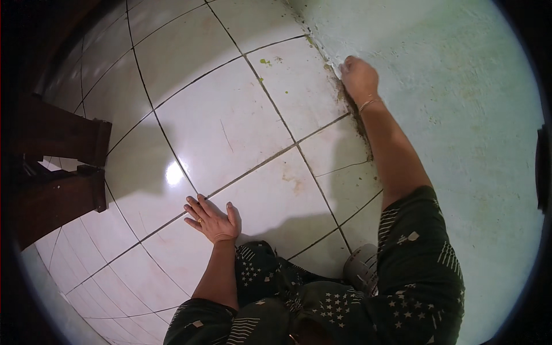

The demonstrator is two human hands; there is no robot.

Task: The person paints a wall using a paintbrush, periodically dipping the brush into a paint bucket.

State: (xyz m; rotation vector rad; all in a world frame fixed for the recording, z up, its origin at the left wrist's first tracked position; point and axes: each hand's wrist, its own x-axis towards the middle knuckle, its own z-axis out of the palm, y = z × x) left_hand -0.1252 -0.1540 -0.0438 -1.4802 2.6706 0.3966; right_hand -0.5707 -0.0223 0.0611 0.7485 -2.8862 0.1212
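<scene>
My left hand point(214, 220) lies flat on the white tiled floor point(230, 115), its fingers spread, with a ring on one of them. My right hand point(360, 79) is closed in a fist at the seam where the floor meets the pale green wall point(448, 115). Something whitish shows at its fingertips, too small to name. Dark, crumbly dirt point(351, 103) runs along the seam below that hand. The wall surface around the fist looks rough and flaking.
Dark wooden furniture legs point(86, 135) stand at the left. A light bucket-like container point(362, 265) is partly hidden beside my right sleeve. Small green bits point(264, 62) and brownish stains point(294, 178) mark the tiles. A dark object point(542, 169) sits at the far right edge.
</scene>
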